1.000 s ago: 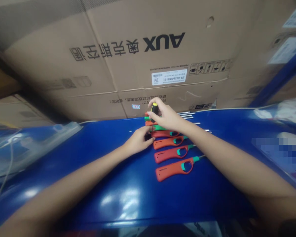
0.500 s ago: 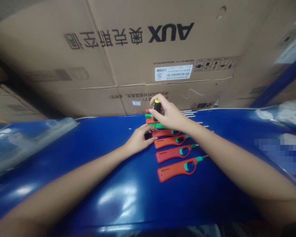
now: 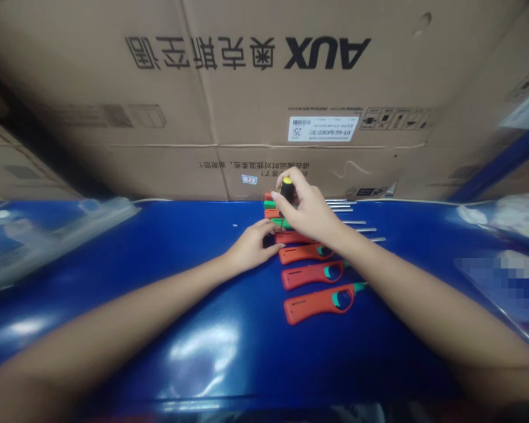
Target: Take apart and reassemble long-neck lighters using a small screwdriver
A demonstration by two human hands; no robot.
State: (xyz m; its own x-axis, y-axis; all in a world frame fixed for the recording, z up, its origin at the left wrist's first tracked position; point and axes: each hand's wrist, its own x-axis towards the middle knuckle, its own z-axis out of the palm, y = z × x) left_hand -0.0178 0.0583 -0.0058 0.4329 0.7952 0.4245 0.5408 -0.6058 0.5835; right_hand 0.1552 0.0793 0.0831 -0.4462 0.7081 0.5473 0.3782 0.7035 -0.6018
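A row of several long-nosed lighters lies on the blue tabletop (image 3: 158, 305), most orange with teal triggers, some green. The nearest orange lighter (image 3: 317, 303) sits closest to me. My right hand (image 3: 306, 208) is closed round a small screwdriver with a yellow and black handle (image 3: 285, 189), held upright with its tip down on a lighter in the middle of the row. My left hand (image 3: 251, 247) rests with curled fingers against the butt end of an orange lighter (image 3: 291, 237), steadying it. Metal nozzles (image 3: 357, 223) stick out to the right.
A big brown cardboard box (image 3: 247, 88) printed AUX stands right behind the row. A clear plastic bag (image 3: 48, 235) lies at the left of the table. More boxes and a blue shelf post (image 3: 498, 158) are at the right.
Both hands stay at the same lighter. The view has shifted slightly, so the box and the hands sit a little further right.
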